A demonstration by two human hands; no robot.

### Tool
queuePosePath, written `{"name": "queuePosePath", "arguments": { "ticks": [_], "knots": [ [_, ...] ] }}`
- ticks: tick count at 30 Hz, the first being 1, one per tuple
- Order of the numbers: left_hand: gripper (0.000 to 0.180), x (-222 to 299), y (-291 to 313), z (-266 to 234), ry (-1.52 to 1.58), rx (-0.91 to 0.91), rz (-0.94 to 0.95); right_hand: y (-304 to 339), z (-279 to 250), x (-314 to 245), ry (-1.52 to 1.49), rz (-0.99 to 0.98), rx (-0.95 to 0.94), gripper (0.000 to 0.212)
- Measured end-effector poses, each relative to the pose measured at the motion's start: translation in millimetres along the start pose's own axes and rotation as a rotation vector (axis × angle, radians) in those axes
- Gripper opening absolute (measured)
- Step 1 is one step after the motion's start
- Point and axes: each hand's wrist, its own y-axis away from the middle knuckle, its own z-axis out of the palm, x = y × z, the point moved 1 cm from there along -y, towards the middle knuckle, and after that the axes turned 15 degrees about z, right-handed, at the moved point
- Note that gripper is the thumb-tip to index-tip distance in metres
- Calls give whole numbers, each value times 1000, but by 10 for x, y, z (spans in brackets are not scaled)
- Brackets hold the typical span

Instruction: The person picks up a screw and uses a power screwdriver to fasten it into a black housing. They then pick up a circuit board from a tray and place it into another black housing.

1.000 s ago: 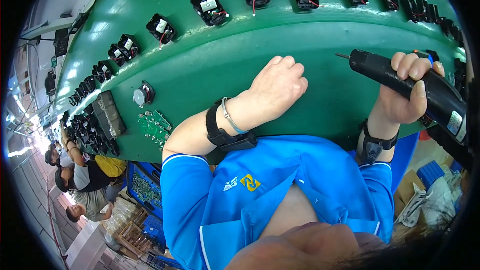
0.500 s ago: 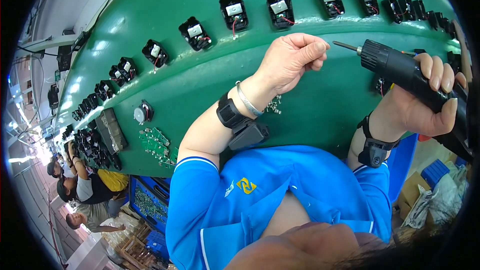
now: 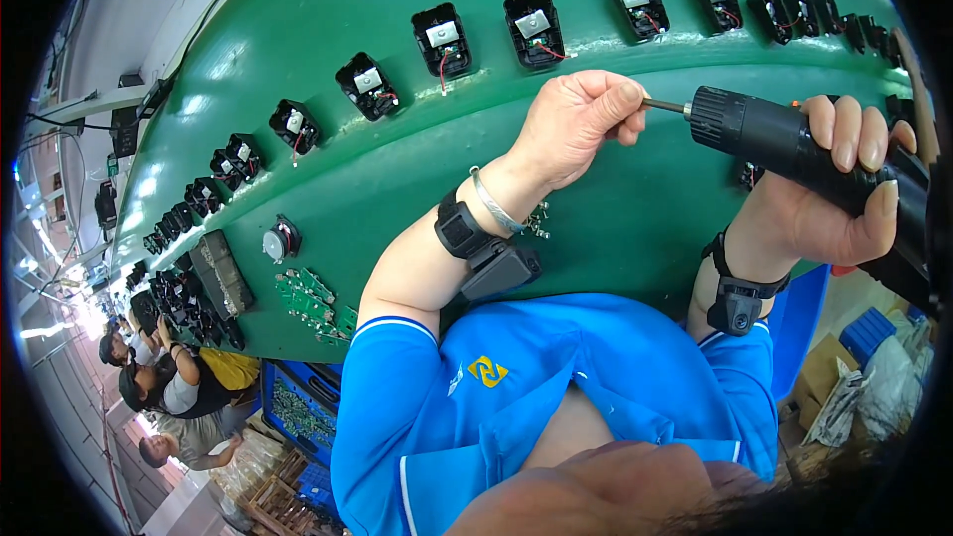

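My right hand [image 3: 839,194] is wrapped round a black electric screwdriver [image 3: 759,131], which lies nearly level and points left. Its thin metal bit [image 3: 665,104] reaches the fingertips of my left hand [image 3: 581,129]. Thumb and forefinger of that hand are pinched together at the bit's tip; whatever sits between them is too small or hidden to name. Behind the left wrist, a little heap of small screws [image 3: 537,221] shows on the green table [image 3: 615,208]. Beyond both hands stands an open black plastic housing [image 3: 534,32] with a metal plate and a red wire inside.
Several similar housings [image 3: 442,40] curve in a row along the table. At left lie a round speaker [image 3: 281,240], green circuit boards [image 3: 310,300] and a grey block [image 3: 220,273]. A blue bin [image 3: 802,323] stands below right. Other people [image 3: 179,382] are at far left.
The screwdriver has moved left, bringing its bit from just short of my left fingertips to meet them. My left hand keeps its pinch. The housings appear slightly farther left in view.
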Motion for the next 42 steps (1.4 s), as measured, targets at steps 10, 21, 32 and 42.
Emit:
{"name": "queuePosePath", "arguments": {
  "ticks": [10,21,32,42],
  "knots": [
    [46,414,-400,-38,-1676,-260,855,-217,12,76,147,-187,206,22],
    [61,114,-842,-241,-1945,-338,801,-608,-275,720,369,-278,249,32],
    [56,118,-848,-266,-1950,-345,833,-616,-351,793,339,-258,228,30],
    [52,141,-817,-319,-1954,-340,840,-602,-329,871,345,-244,232,31]
  ]
}}
